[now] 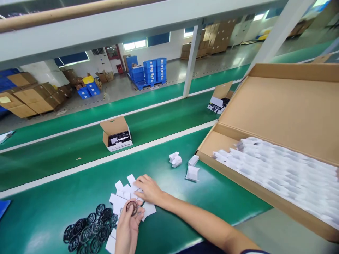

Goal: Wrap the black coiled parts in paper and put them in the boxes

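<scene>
The left hand (130, 224) pinches a dark ring (136, 208) between thumb and fingertips; the right hand (151, 191) bends its slightly parted fingers over white cards (118, 201), grip impossible to tell; black discs (91, 229) lie left of the left fingers.

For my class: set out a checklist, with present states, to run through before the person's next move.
1. Left hand has hold of the dark ring: ok, held between thumb and fingers.
2. Right hand is at the white cards: ok, its fingertips are over them.
3. Right hand has gripped a single card: cannot tell, fingertips too unclear.
4. White cards neatly stacked: not ok, they overlap at odd angles.
5. More black round parts nearby: ok, heaped beside the cards.
6. All white packets inside the open carton: not ok, a few loose packets lie outside it.
</scene>
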Demonstrator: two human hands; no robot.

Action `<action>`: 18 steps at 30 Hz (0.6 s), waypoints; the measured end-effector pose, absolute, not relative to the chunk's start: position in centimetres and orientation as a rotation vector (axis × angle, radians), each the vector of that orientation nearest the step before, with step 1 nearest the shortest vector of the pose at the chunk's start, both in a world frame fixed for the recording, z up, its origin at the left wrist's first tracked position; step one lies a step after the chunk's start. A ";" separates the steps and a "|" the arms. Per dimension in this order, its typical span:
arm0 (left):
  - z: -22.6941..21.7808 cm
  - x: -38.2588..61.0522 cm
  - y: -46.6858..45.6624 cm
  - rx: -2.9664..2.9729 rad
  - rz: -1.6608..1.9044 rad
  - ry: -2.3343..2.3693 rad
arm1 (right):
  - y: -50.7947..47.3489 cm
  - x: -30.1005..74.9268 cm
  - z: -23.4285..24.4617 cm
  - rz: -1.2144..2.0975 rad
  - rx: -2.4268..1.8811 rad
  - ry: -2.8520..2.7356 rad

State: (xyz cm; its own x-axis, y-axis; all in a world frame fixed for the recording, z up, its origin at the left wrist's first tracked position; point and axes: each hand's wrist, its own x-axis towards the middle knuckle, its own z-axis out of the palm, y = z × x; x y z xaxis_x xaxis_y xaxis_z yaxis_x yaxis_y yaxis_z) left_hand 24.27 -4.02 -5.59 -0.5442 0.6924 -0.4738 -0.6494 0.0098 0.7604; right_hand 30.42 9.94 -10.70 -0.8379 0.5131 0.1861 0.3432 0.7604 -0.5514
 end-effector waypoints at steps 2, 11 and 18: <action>-5.5 23.7 -4.4 -0.038 1.743 1.342 | 10.1 30.3 -11.0 0.736 -0.645 -2.609; -4.7 22.6 -4.6 -0.205 1.889 1.310 | 9.9 29.2 -11.0 0.731 -0.641 -2.604; -5.5 22.1 -4.3 -0.175 1.874 1.306 | 10.6 30.3 -10.6 0.778 -0.747 -2.474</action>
